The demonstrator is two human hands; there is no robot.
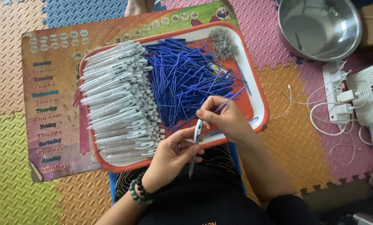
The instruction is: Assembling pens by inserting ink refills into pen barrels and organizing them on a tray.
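The left hand [172,152] gripped a white pen [196,143] upright just near of the tray [259,93]; the right hand [224,118] pinched a blue refill [228,100] above it; steady alignment with the barrel's opening seemed best.

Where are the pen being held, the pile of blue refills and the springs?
pen [197,130], head view, on its white barrel.
blue refills [182,79], head view, middle of the pile.
springs [223,42], head view, centre of the heap.

Stacked white pen barrels [120,100] and heaped blue refills [186,79] crowd the tray [259,100]. Bare tray near the springs [223,43] seems reachable.
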